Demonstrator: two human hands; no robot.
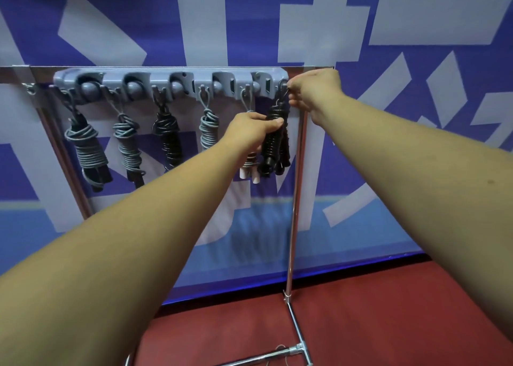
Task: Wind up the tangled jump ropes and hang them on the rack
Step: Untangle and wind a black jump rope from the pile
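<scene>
A grey plastic rack (pixel 172 83) with a row of hooks is fixed to a metal frame. Several wound jump ropes hang from it: a grey one (pixel 88 149) at the far left, then another grey one (pixel 127 146), a black one (pixel 168 140), a grey one (pixel 208 129) and one with white handles (pixel 249 172). At the rightmost hook is a wound black rope (pixel 274 146). My left hand (pixel 254 129) grips the top of its bundle. My right hand (pixel 315 90) pinches its loop at the hook.
The frame's chrome upright (pixel 295 199) runs down at the right to a floor bar (pixel 299 335) on red flooring. A blue and white banner (pixel 388 60) covers the wall behind.
</scene>
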